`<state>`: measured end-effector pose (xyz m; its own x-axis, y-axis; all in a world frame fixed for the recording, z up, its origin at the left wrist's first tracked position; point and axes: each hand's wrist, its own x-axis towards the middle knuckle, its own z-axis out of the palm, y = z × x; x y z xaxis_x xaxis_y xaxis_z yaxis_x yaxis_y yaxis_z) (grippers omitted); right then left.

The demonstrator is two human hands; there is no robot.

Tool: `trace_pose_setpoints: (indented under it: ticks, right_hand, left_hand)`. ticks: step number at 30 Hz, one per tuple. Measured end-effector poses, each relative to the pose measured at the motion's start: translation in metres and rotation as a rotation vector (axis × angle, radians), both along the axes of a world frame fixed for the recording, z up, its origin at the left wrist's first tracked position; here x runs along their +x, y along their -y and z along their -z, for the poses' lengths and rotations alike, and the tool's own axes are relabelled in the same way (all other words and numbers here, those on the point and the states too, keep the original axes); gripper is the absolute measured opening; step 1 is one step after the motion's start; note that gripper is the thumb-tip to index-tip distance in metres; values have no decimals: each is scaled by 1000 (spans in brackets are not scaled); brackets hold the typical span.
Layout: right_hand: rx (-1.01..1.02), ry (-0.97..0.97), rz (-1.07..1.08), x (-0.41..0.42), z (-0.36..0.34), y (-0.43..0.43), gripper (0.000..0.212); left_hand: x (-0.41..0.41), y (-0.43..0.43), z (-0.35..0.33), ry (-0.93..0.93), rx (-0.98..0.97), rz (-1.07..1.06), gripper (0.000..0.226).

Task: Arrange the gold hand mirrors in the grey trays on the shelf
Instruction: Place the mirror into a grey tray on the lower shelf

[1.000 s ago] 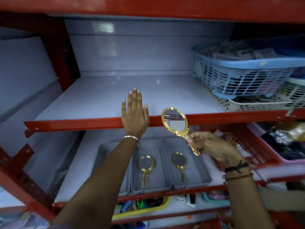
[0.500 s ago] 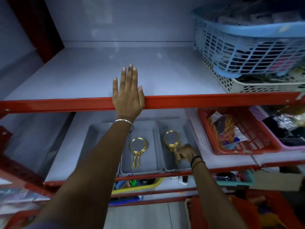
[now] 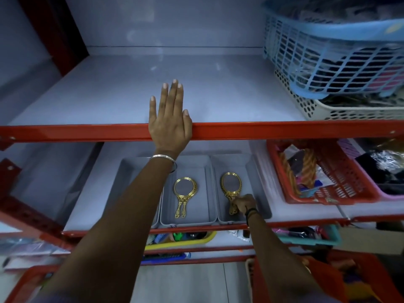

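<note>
Three grey trays stand side by side on the lower shelf. The left tray (image 3: 127,171) is mostly hidden by my left arm. In the middle tray (image 3: 190,219) lie two stacked gold hand mirrors (image 3: 184,189). Another gold hand mirror (image 3: 230,184) lies flat in the right tray (image 3: 260,178), and my right hand (image 3: 243,204) is closed around its handle. Whether a second mirror lies under it I cannot tell. My left hand (image 3: 169,119) rests flat, fingers apart, on the red front edge of the upper shelf (image 3: 262,130).
On the upper shelf at the right, a blue basket (image 3: 328,62) sits on a white perforated one (image 3: 349,111). A red basket (image 3: 332,193) and a pink one (image 3: 391,194) stand right of the trays. A yellow tray (image 3: 194,241) sits below.
My right hand has brought the gold mirror down from in front of the upper shelf edge into the right tray. My left hand has stayed on the shelf edge.
</note>
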<state>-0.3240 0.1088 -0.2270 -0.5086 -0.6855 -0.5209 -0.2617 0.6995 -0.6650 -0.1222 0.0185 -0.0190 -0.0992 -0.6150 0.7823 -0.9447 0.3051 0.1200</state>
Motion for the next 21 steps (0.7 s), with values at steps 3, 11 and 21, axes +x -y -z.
trace_pose_setpoints:
  ticks: [3, 11, 21]
  right_hand:
    - [-25, 29, 27, -4, -3, -2, 38]
    - [-28, 10, 0, -16, 2, 5, 28]
    - [13, 62, -69, -30, 23, 11, 25]
  left_hand:
    - [-1, -9, 1, -87, -2, 61, 59]
    - [-47, -70, 87, 182, 31, 648, 48]
    - [-123, -81, 167, -111, 1164, 256, 40]
